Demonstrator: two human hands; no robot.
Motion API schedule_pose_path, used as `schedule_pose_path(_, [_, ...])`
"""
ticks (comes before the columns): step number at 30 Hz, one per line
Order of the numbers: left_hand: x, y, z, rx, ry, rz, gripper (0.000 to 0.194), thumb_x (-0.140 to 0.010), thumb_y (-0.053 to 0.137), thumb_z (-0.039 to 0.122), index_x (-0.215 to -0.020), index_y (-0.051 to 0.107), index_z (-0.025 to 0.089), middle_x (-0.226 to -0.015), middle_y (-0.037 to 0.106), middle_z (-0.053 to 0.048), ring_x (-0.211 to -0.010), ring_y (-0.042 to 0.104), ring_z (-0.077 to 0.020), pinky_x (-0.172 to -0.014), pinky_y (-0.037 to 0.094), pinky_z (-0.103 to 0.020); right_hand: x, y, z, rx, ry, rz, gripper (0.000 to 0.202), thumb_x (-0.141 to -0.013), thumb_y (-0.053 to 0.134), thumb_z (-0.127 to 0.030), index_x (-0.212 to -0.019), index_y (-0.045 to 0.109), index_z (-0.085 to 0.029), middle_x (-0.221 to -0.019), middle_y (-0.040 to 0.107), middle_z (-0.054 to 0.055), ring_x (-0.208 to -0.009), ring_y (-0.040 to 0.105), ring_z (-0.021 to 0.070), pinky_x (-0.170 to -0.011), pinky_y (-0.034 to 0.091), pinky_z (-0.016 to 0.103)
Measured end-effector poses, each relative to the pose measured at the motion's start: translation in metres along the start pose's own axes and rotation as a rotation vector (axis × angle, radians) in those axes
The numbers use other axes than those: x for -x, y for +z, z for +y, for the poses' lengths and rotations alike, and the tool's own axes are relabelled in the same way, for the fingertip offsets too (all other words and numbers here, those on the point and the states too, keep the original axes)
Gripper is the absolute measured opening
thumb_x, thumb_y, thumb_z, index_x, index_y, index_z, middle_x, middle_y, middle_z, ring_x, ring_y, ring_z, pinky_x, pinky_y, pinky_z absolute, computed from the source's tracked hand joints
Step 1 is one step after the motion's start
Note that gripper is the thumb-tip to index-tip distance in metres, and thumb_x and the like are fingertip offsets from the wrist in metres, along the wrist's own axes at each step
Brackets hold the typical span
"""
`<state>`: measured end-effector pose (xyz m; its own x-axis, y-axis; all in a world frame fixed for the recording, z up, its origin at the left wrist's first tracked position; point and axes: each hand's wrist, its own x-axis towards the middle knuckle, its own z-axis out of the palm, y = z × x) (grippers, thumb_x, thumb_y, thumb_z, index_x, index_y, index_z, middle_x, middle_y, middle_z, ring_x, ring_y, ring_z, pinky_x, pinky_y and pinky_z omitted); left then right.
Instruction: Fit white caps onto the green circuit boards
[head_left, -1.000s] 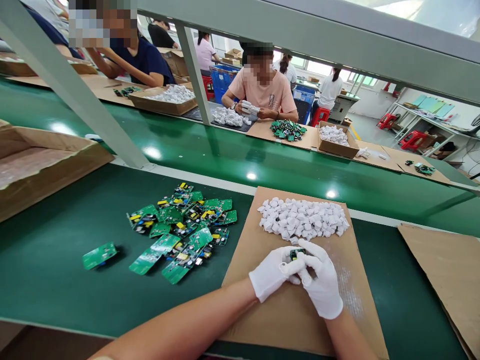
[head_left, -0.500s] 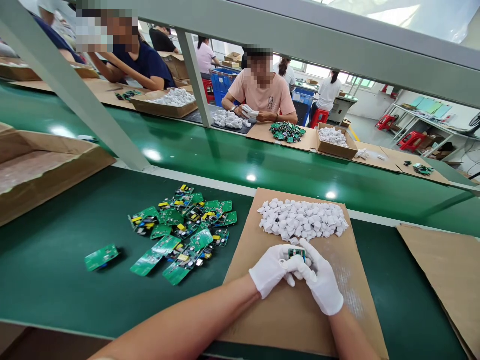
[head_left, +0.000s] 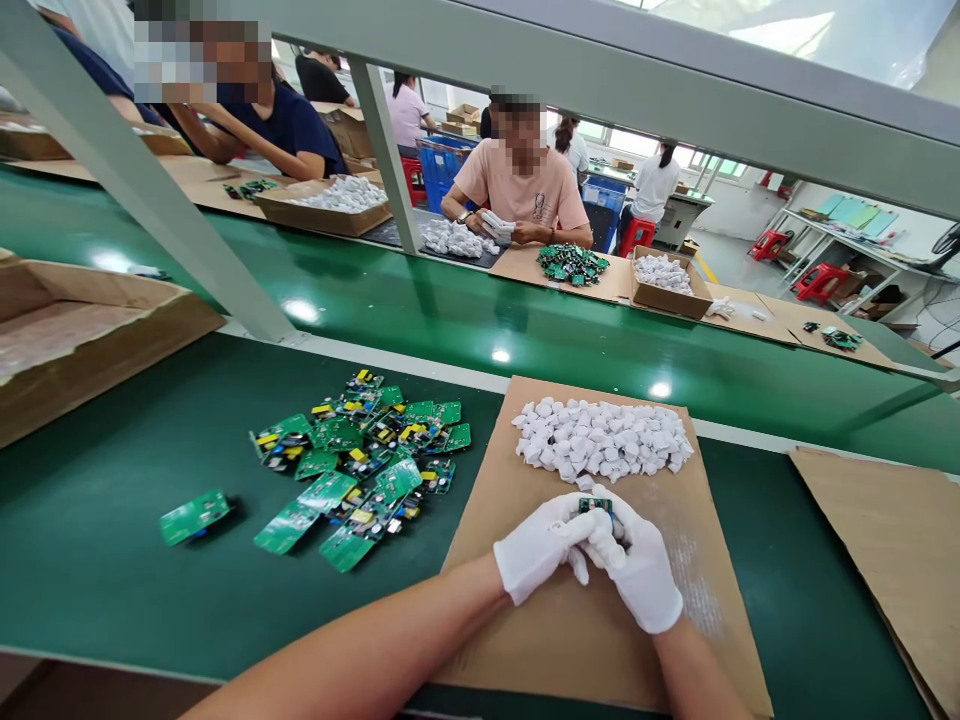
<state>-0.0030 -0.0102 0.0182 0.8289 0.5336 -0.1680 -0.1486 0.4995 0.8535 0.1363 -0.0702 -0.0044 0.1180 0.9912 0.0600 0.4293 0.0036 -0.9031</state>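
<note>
A small green circuit board [head_left: 595, 505] is held between my two white-gloved hands over a brown cardboard sheet [head_left: 555, 640]. My left hand [head_left: 541, 548] grips it from the left, and my right hand [head_left: 639, 565] closes round it from the right, fingers touching. Only the board's upper edge shows; the fingers cover the rest. Just beyond the hands lies a heap of small white pieces [head_left: 604, 440]. To the left, a pile of green boards [head_left: 360, 460] with yellow and blue parts rests on the green tabletop, and a single board [head_left: 195, 517] lies apart from it.
An open cardboard box [head_left: 112, 350] stands at the left. Flat cardboard [head_left: 892, 540] lies at the right. A slanted metal post [head_left: 150, 170] and an overhead beam cross the view. Beyond the green belt [head_left: 420, 320], people sit with boards and boxes of white pieces.
The view has shifted slightly, so the scene sits a little further left. My fingers have moved a little around the board, which both hands still hold.
</note>
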Motion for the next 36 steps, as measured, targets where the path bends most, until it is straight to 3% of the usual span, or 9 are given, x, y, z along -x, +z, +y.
schedule_pose_path(3, [0.000, -0.002, -0.004, -0.014, 0.011, 0.036, 0.028, -0.076, 0.056, 0.041, -0.082, 0.054, 0.014, -0.075, 0.057, -0.005, -0.059, 0.055, -0.0100, -0.041, 0.042, -0.015, -0.003, -0.005, -0.001, -0.150, -0.032, -0.062, 0.045, -0.085, 0.045, -0.042, -0.125, 0.052, -0.020, -0.111, 0.064, 0.006, -0.088, 0.063, 0.0197, -0.075, 0.053, 0.029])
schedule_pose_path(5, [0.000, -0.003, -0.006, -0.054, 0.037, 0.032, 0.029, -0.077, 0.055, 0.041, -0.085, 0.054, 0.014, -0.076, 0.057, -0.005, -0.061, 0.054, -0.0098, -0.042, 0.041, -0.015, -0.004, -0.006, -0.001, -0.161, -0.011, -0.037, 0.042, -0.085, 0.046, -0.041, -0.121, 0.055, -0.020, -0.117, 0.062, 0.007, -0.100, 0.060, 0.0225, -0.082, 0.052, 0.032])
schedule_pose_path(8, [0.001, -0.002, -0.009, -0.119, 0.069, 0.016, 0.030, -0.076, 0.057, 0.041, -0.088, 0.055, 0.013, -0.074, 0.057, -0.005, -0.060, 0.053, -0.0094, -0.042, 0.040, -0.014, -0.004, -0.004, 0.000, -0.070, 0.059, 0.026, 0.034, -0.083, 0.051, -0.033, -0.113, 0.061, -0.021, -0.108, 0.067, 0.006, -0.097, 0.062, 0.0223, -0.081, 0.053, 0.032])
schedule_pose_path(13, [-0.003, -0.002, -0.012, -0.090, 0.029, 0.072, 0.034, -0.072, 0.062, 0.041, -0.089, 0.054, 0.013, -0.074, 0.057, -0.004, -0.053, 0.051, -0.0080, -0.036, 0.036, -0.014, -0.003, -0.004, 0.000, -0.129, 0.008, 0.010, 0.033, -0.086, 0.047, -0.034, -0.113, 0.061, -0.020, -0.108, 0.067, 0.007, -0.097, 0.063, 0.0227, -0.085, 0.051, 0.036])
schedule_pose_path(20, [0.000, -0.013, -0.009, 0.329, -0.110, -0.080, 0.028, -0.073, 0.064, 0.035, -0.090, 0.058, 0.013, -0.085, 0.058, -0.007, -0.077, 0.062, -0.0159, -0.063, 0.049, -0.023, -0.004, -0.006, -0.002, -0.161, 0.036, 0.007, 0.041, -0.089, 0.040, -0.042, -0.119, 0.057, -0.020, -0.110, 0.066, 0.006, -0.103, 0.059, 0.0212, -0.089, 0.049, 0.035])
schedule_pose_path(25, [0.004, -0.011, -0.008, 0.420, -0.121, -0.093, 0.026, -0.075, 0.062, 0.032, -0.094, 0.058, 0.015, -0.086, 0.058, -0.006, -0.068, 0.061, -0.0113, -0.058, 0.047, -0.020, -0.001, -0.009, -0.004, -0.204, -0.010, -0.054, 0.049, -0.090, 0.031, -0.049, -0.126, 0.050, -0.021, -0.119, 0.060, 0.006, -0.096, 0.062, 0.0201, -0.084, 0.051, 0.033])
schedule_pose_path(29, [0.004, -0.009, -0.015, 0.466, -0.123, -0.064, 0.037, -0.077, 0.061, 0.035, -0.110, 0.050, 0.022, -0.087, 0.059, -0.004, -0.070, 0.065, -0.0148, -0.059, 0.048, -0.023, -0.002, -0.006, -0.011, -0.223, 0.026, -0.058, 0.052, -0.086, 0.046, -0.046, -0.132, 0.042, -0.023, -0.116, 0.062, 0.005, -0.095, 0.062, 0.0196, -0.079, 0.054, 0.031])
schedule_pose_path(36, [0.003, -0.010, -0.024, 0.467, -0.101, 0.023, 0.030, -0.076, 0.062, 0.032, -0.098, 0.048, 0.019, -0.085, 0.062, -0.005, -0.070, 0.066, -0.0181, -0.059, 0.048, -0.025, -0.002, 0.000, -0.003, -0.049, -0.019, 0.010, 0.042, -0.082, 0.056, -0.031, -0.123, 0.054, -0.022, -0.105, 0.068, 0.005, -0.090, 0.065, 0.0200, -0.075, 0.055, 0.027])
